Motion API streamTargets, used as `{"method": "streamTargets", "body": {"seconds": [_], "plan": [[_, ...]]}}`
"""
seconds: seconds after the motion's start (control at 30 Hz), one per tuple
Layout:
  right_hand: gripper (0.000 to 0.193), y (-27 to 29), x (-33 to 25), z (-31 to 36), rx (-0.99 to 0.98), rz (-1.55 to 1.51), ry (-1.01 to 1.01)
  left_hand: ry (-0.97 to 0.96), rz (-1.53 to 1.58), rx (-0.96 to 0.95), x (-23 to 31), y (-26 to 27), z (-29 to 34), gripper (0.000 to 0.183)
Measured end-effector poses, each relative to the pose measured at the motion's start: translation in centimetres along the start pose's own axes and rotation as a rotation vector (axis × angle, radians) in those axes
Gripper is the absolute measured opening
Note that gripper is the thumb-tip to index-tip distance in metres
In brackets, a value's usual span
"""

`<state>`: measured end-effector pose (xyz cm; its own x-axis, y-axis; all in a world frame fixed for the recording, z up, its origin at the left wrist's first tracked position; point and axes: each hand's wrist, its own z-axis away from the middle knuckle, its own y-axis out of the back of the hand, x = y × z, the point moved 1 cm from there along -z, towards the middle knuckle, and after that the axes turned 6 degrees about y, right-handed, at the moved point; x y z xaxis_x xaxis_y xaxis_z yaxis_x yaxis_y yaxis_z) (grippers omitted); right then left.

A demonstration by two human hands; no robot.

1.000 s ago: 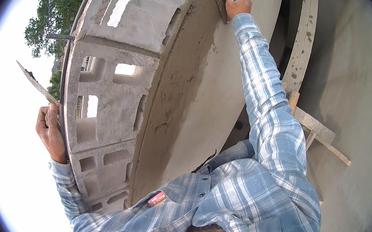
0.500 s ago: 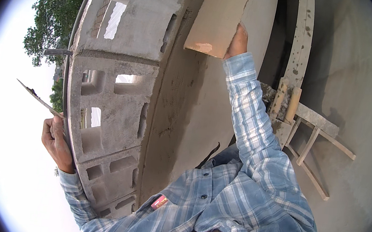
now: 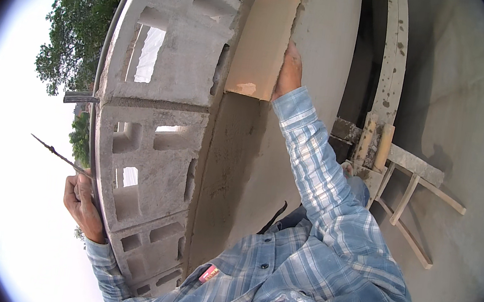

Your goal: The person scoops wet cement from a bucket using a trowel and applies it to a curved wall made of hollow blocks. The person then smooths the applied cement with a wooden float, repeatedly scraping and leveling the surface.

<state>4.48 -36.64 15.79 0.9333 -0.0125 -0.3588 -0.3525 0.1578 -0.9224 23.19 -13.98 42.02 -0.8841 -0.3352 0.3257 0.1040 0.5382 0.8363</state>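
Observation:
My right hand (image 3: 290, 70) grips the edge of a flat tan board (image 3: 260, 45) with a mortar-rough side and a chipped corner. The board lies over the band of damp grey plaster (image 3: 233, 150) along the wall, close to the blocks' edge; whether it touches is unclear. At the far left, my left hand (image 3: 85, 208) is closed by the outer edge of the concrete block wall (image 3: 170, 98). From its fingers sticks a thin, dark, pointed tool (image 3: 59, 155), seen nearly edge-on; its kind is unclear.
Open cavities pass through several blocks. A grey rod-like edge (image 3: 109, 46) follows the wall's outer side, with a short bar (image 3: 81, 98) jutting from it. On the right stand a spattered plank (image 3: 391, 66) and a wooden frame (image 3: 407, 196) below. A tree (image 3: 79, 31) shows beyond the wall.
The board and my right hand have moved left towards the blocks' edge, and the board's far end now shows. The wall sits lower in view. My left hand keeps hold of the pointed tool.

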Motion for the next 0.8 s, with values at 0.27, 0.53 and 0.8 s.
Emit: {"method": "streamTargets", "body": {"seconds": [0.27,0.53,0.8], "plan": [[0.041,1.6,0.2,-0.1,-0.054,-0.057,-0.013,-0.056,0.105,-0.136,2.1,-1.0,0.0,0.035],[0.039,0.8,0.4,-0.2,-0.036,-0.004,0.018,0.061,0.175,-0.109,-1.8,0.3,-0.9,0.030],[0.038,-0.1,-0.2,-1.3,0.039,-0.029,-0.004,-0.077,0.185,-0.106,-2.1,0.3,-0.5,0.029]]}}
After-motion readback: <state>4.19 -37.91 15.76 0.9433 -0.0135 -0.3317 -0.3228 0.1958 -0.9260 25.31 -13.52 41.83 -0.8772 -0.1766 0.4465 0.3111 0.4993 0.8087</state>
